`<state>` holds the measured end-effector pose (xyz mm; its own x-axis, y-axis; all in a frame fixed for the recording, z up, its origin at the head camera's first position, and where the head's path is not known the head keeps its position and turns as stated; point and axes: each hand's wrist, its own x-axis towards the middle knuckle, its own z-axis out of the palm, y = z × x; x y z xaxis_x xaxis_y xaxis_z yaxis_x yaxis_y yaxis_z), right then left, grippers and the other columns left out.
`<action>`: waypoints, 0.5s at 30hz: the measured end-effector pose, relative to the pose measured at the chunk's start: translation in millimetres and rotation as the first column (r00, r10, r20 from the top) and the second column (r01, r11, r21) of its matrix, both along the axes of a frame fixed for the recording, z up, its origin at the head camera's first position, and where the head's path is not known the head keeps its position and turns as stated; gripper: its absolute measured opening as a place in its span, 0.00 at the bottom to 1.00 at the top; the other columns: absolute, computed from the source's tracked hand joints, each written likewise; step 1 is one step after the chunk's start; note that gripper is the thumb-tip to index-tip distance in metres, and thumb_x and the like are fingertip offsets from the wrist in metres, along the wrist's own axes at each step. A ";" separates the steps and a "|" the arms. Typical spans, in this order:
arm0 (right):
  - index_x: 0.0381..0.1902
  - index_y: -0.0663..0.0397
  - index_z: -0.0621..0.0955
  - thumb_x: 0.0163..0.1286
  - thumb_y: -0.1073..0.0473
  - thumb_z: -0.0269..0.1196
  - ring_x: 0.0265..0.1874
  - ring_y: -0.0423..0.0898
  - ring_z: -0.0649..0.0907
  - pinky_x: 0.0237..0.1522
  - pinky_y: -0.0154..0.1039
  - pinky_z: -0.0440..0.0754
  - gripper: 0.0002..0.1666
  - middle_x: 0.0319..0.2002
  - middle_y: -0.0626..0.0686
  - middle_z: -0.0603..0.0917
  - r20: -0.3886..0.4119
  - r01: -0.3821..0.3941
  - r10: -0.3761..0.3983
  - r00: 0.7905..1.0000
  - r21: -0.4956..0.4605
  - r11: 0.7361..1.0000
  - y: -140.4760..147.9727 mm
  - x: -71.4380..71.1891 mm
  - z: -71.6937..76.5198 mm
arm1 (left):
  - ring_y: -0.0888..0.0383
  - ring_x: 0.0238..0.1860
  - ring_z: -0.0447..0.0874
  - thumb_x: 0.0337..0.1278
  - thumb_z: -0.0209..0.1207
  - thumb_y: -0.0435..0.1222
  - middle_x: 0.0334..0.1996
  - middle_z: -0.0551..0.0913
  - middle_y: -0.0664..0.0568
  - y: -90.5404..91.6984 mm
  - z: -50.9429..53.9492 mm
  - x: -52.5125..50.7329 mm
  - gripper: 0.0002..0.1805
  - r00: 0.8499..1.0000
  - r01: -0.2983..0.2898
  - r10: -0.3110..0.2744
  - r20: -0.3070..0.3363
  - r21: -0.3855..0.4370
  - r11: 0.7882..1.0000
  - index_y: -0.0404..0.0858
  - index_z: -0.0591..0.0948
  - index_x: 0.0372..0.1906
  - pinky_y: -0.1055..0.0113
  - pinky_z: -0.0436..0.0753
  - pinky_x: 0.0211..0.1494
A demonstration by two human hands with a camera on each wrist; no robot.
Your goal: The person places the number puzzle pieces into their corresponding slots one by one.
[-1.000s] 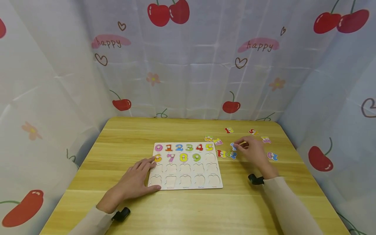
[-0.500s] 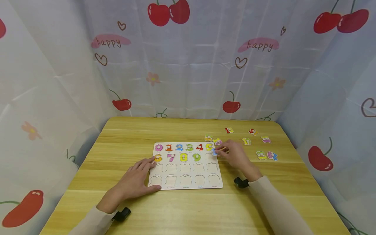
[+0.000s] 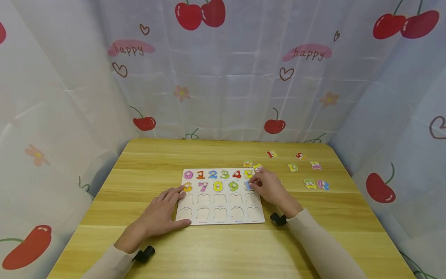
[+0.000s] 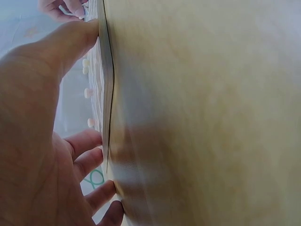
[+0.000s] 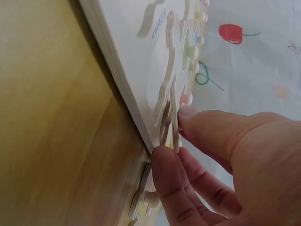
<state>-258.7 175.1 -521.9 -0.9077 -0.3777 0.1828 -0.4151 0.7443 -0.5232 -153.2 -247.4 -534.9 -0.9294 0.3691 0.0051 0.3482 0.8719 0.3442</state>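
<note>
A white number board (image 3: 211,203) lies on the table, with pieces 0 to 9 in its upper two rows and bare recesses below. My left hand (image 3: 158,215) rests on its left side, fingers spread near the orange 6 (image 3: 187,188); the left wrist view shows thumb and fingers along the board's edge. My right hand (image 3: 273,189) pinches a blue piece (image 3: 248,186) at the right end of the second row. In the right wrist view, the right hand (image 5: 202,160) holds this piece (image 5: 174,117) tilted over a recess at the board's edge.
Several loose number pieces lie right of the board, among them a red and yellow one (image 3: 271,154), a green one (image 3: 309,183) and a pink and blue one (image 3: 323,185). Others sit by the board's top right corner (image 3: 258,167). A cherry-patterned curtain (image 3: 223,77) surrounds the table.
My right hand has moved left from the loose pieces, carrying the blue piece over the board to the second row's right end. My left hand has stayed in place.
</note>
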 end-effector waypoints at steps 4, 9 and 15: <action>0.44 0.57 0.96 0.76 0.63 0.81 0.38 0.43 0.86 0.48 0.43 0.90 0.03 0.38 0.52 0.92 0.040 0.021 -0.021 0.999 0.000 1.000 -1.4 -0.2 -2.1 | 0.32 0.91 0.67 0.66 0.73 0.74 0.95 0.65 0.50 0.6 1.4 0.3 0.55 1.000 0.002 -0.002 0.000 0.001 1.000 0.42 0.78 0.84 0.24 0.78 0.80; 0.45 0.56 0.96 0.77 0.62 0.80 0.39 0.43 0.84 0.44 0.35 0.85 0.03 0.40 0.52 0.90 0.085 0.040 -0.040 0.996 0.004 0.999 -2.7 1.0 -4.1 | 0.33 0.91 0.66 0.66 0.73 0.73 0.95 0.64 0.51 0.0 0.0 0.0 0.55 1.000 0.000 0.000 0.007 -0.009 1.000 0.42 0.77 0.85 0.25 0.78 0.79; 0.45 0.55 0.96 0.78 0.62 0.79 0.39 0.43 0.83 0.42 0.35 0.84 0.03 0.40 0.51 0.90 0.093 0.048 -0.048 0.995 0.006 0.999 -4.2 1.4 -5.3 | 0.32 0.91 0.67 0.66 0.72 0.74 0.95 0.64 0.50 0.0 0.5 -0.7 0.55 1.000 0.006 -0.006 0.002 -0.008 1.000 0.42 0.77 0.85 0.23 0.78 0.80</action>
<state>-257.4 170.9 -527.1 -0.9379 -0.3335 0.0958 -0.3285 0.7642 -0.5550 -153.9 -247.3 -534.3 -0.9271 0.3749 0.0003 0.3529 0.8725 0.3380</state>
